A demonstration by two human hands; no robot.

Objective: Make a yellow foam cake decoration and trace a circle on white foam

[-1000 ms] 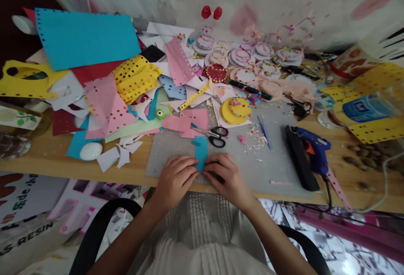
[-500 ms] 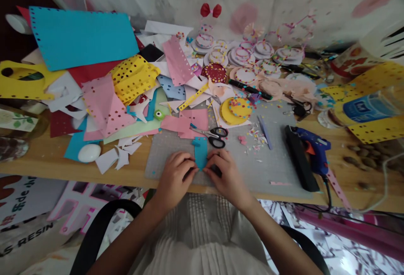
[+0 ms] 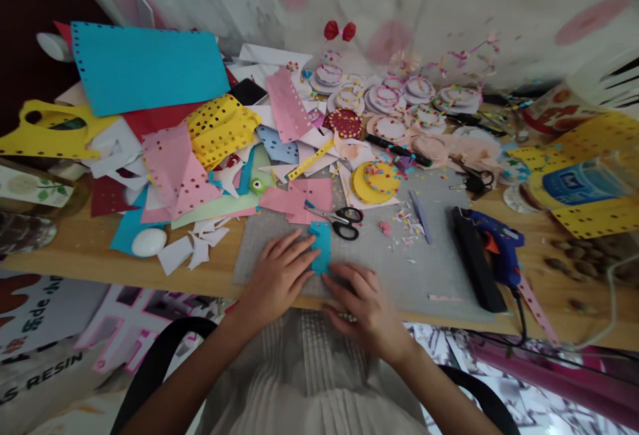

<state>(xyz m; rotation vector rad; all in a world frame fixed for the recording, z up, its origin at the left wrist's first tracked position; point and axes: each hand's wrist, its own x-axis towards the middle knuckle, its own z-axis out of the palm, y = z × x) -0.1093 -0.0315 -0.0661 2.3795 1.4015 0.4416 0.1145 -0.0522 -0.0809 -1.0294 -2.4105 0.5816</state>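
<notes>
A small blue paper strip [image 3: 320, 249] lies on the grey cutting mat [image 3: 409, 269] near the table's front edge. My left hand [image 3: 279, 275] rests flat on the mat with its fingers spread, fingertips pressing the strip's left side. My right hand [image 3: 363, 305] sits just below and right of the strip, off the paper, blurred, fingers loosely apart with nothing seen in them. Black-handled scissors [image 3: 339, 217] lie just beyond the strip.
A blue glue gun [image 3: 494, 239] lies on a black stand at the mat's right. Piles of punched coloured paper [image 3: 200, 136] cover the left half of the wooden table. Decorated paper discs [image 3: 389, 99] stand at the back. A white egg-shaped object [image 3: 146, 242] lies left.
My right hand has let go of the blue strip and slid down toward the table edge. My left hand has opened flat onto the strip. The view shifted slightly.
</notes>
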